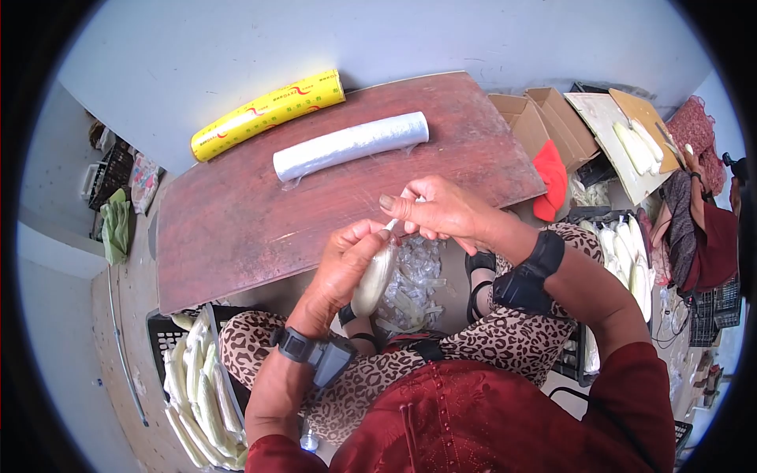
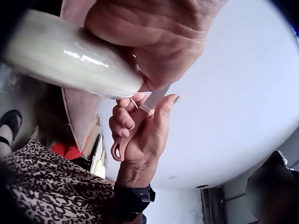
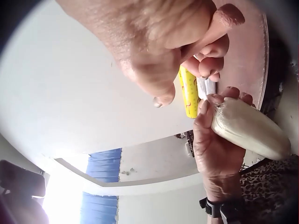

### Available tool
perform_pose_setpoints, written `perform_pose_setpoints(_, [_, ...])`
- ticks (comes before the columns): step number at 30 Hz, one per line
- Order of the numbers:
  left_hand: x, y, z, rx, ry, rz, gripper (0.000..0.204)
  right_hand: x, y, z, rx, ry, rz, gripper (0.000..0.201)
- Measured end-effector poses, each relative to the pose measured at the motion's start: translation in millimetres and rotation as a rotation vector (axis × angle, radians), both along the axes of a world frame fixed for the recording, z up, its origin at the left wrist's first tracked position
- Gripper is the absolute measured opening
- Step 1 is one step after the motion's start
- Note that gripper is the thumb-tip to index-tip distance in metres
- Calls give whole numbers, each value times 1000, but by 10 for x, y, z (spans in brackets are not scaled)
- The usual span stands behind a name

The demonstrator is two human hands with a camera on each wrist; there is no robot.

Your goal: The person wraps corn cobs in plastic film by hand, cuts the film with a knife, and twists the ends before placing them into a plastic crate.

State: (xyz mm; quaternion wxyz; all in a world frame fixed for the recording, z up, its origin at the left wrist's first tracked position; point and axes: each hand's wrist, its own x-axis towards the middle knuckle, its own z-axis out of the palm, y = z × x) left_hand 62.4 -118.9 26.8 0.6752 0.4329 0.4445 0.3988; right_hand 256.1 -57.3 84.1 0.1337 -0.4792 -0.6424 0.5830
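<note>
The left hand (image 1: 344, 256) grips the upper end of a pale, long vegetable (image 1: 374, 284) in shiny clear film, its free end hanging down over the person's lap. In the left wrist view, the right hand (image 2: 142, 135) has its fingers curled round the pinkish handle (image 2: 133, 130) of a small knife, its blade (image 2: 158, 98) partly hidden behind the left hand (image 2: 159, 42). The right wrist view shows the handle's end (image 3: 229, 17) sticking out of the right hand (image 3: 145, 46), near the vegetable's wrapped tip (image 3: 252, 128).
A white film roll (image 1: 351, 145) and a yellow printed roll (image 1: 268, 114) lie on the reddish table (image 1: 229, 229). Crates of pale vegetables (image 1: 206, 394) stand at both sides. Film scraps (image 1: 414, 276) lie below the hands. Cardboard boxes (image 1: 552, 126) and another person (image 1: 710, 236) are at right.
</note>
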Motion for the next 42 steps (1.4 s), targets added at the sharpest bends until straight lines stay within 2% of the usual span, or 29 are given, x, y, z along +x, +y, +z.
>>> perform_pose_setpoints(1, [12, -12, 12, 20, 20, 8, 16, -5, -34, 72, -52, -68, 30, 63])
perform_pose_setpoints(4, [4, -27, 10, 89, 91, -14, 16, -37, 4, -178, -45, -31, 29, 67])
perform_pose_setpoints(7, [1, -32, -22, 157, 155, -18, 16, -13, 25, -249, -129, 36, -35, 62])
perform_pose_setpoints(10, [7, -54, 1, 167, 176, -21, 16, -17, 28, -286, -207, 62, 18, 54])
perform_pose_setpoints(16, [10, -41, -85, 202, 179, -19, 16, -71, -19, -253, -121, 22, 53, 35])
perform_pose_setpoints(19, [23, -38, -88, 182, 169, -23, 16, -49, -74, 14, -125, -117, 74, 28])
perform_pose_setpoints(22, [-13, -17, -99, 135, 114, -84, 22, -59, -62, -113, 46, -53, 74, 24])
perform_pose_setpoints(25, [-10, -1, -90, -12, -22, -82, 28, -49, -14, -221, 257, -15, 111, 19])
perform_pose_setpoints(28, [-5, 33, -23, -100, -189, -78, 32, -27, -5, -217, 629, -58, 210, 15])
perform_pose_setpoints(29, [-42, 50, -32, -90, -206, -141, 33, -26, -4, -230, 728, 1, 220, 14])
perform_pose_setpoints(31, [-31, 50, -32, -123, -244, -105, 30, -33, 2, -263, 922, 122, 239, 13])
perform_pose_setpoints(34, [-48, 49, -72, -98, -281, -55, 27, -69, -35, -260, 1000, 132, 161, 17])
perform_pose_setpoints(38, [-46, 49, -53, -45, -260, -15, 17, -63, -47, -179, 515, 47, 67, 32])
perform_pose_setpoints(41, [-13, 10, -68, 20, -97, 36, 13, -65, -3, -205, 170, 41, 20, 42])
perform_pose_setpoints(42, [-2, 4, -72, 38, -41, 36, 12, -61, -56, -46, 95, 22, 19, 44])
